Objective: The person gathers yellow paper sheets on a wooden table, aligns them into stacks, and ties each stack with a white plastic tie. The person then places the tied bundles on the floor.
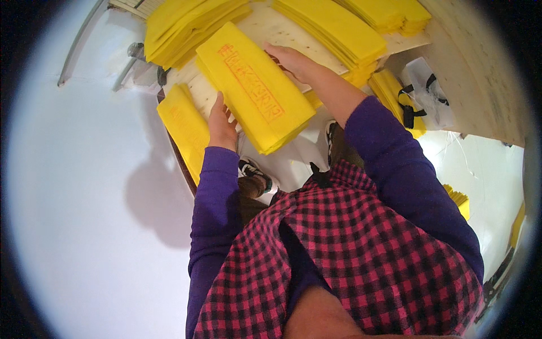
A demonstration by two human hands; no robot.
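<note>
A thick stack of folded yellow cloth with red printing on top is held slanting in front of me, between both hands. My left hand supports its left side, thumb up along the edge and the other fingers partly hidden beneath. At the upper right edge, my right hand grips the stack, its fingertips tucked out of sight. Just left of my left hand, another yellow folded stack with faint red printing lies along the table edge.
More yellow stacks lie on the pale table, with others to the right. Beside a wooden panel hangs a white bag with black straps. A white wall runs along the left.
</note>
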